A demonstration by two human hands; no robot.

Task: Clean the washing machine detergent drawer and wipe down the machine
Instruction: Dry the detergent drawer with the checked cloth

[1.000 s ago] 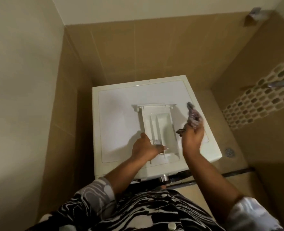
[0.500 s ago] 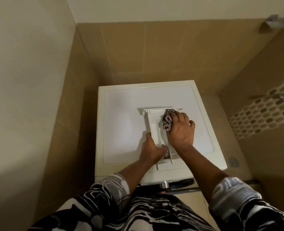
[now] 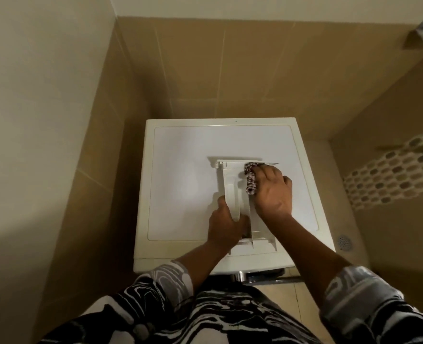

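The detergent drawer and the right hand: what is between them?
In the head view, a checkered cloth lies between the right hand and the detergent drawer, pressed into it.

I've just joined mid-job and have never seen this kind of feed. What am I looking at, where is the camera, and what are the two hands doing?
There is no robot here: a person works bare-handed, and the single camera is worn on their head, looking down, so the arms enter from the bottom. The white box is the top of a washing machine standing in a tiled corner. On it lies the pulled-out detergent drawer, a white tray with long compartments. The left hand grips the drawer's near left side to steady it. The right hand presses a patterned cloth into the drawer's far right compartment. A floor drain shows to the machine's right.
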